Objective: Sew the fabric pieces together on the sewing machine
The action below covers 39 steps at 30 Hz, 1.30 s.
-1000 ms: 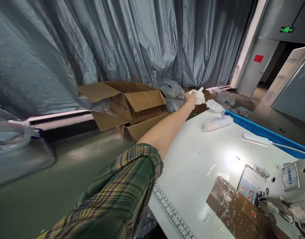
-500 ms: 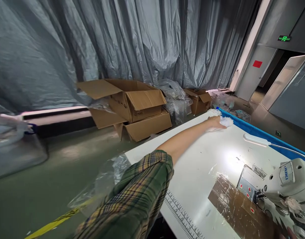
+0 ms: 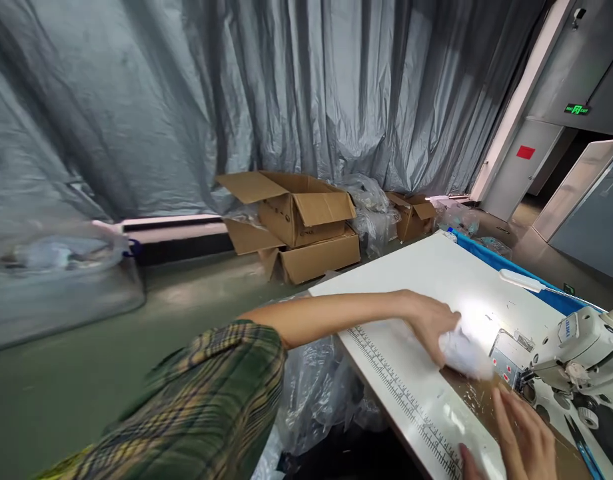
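My left hand [image 3: 429, 322] is closed on a small white cloth piece [image 3: 460, 351] and holds it on the white sewing table [image 3: 436, 273], just left of the sewing machine [image 3: 581, 353]. The cloth is blurred by motion and lit brightly by the machine lamp. My right hand [image 3: 519, 437] lies at the table's near edge, fingers stretched out flat on the brown taped patch [image 3: 474, 400] in front of the needle area. A printed ruler strip [image 3: 406, 400] runs along the table's front edge. My left sleeve is green plaid.
Open cardboard boxes [image 3: 299, 223] and clear plastic bags [image 3: 371, 213] sit on the green floor by a grey plastic curtain. A blue bin edge [image 3: 491, 257] runs behind the table. A lamp arm [image 3: 526, 283] reaches over it. A plastic bag [image 3: 316, 393] hangs beside the table.
My left hand picked up a white cloth piece at the table's far corner and drew it back to the machine. My right hand has come into view. The camera has turned right.
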{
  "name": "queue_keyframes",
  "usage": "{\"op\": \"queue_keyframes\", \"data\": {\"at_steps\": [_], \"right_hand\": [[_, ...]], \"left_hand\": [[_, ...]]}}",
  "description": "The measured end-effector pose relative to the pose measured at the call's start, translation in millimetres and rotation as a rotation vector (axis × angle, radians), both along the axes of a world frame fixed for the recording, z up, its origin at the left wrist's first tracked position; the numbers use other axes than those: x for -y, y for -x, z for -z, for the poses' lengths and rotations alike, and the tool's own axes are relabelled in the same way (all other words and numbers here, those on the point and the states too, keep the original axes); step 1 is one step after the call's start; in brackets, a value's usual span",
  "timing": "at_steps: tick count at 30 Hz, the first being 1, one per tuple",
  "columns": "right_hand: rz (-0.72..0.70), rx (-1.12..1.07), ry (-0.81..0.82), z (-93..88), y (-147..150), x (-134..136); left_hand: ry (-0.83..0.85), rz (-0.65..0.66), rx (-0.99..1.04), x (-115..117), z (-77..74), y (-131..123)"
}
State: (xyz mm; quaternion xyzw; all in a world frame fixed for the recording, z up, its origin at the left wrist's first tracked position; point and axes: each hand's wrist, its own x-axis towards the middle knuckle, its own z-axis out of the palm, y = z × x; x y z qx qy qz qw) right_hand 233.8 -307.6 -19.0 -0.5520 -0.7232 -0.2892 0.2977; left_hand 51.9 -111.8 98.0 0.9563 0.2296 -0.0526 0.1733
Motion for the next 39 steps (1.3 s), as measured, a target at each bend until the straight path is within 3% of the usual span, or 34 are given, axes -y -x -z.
{"op": "queue_keyframes", "data": {"at_steps": [3,6,10,12,15,19,21,25,29,34,39], "right_hand": [[-0.125,0.011,0.117,-13.4,31,-10],[-0.082,-0.252,0.366,-20.1,38,-14],[-0.009,-0.781,0.733,-37.9,28,-15],[-0.012,-1.07,0.806,-52.4,25,-15],[-0.049,-1.385,0.923,-72.2,28,-14],[-0.035,-1.586,0.965,-83.7,38,-9],[-0.024,-1.647,0.981,-83.4,42,-7],[-0.01,-1.711,0.989,-78.0,43,-6],[-0.057,-1.564,0.955,-73.4,41,-5],[-0.138,-1.35,0.988,-70.3,33,-3],[-0.158,-1.324,1.025,-69.4,30,-6]], "left_hand": [[0.102,0.273,0.053,38,-8.8,6],[0.071,0.416,0.212,55,-15.9,11],[-0.389,0.233,0.527,63,-12.0,19],[-0.514,0.14,0.631,66,-1.3,20],[-0.384,0.13,0.753,72,20.7,18],[-0.109,0.112,0.893,76,43.1,13],[-0.126,0.109,0.903,78,48.4,12],[-0.413,0.099,0.785,92,53.6,10],[-0.542,-0.008,0.662,105,58.7,8],[-0.316,0.007,0.864,102,66.7,10],[-0.04,0.06,1.077,105,72.6,16]]}}
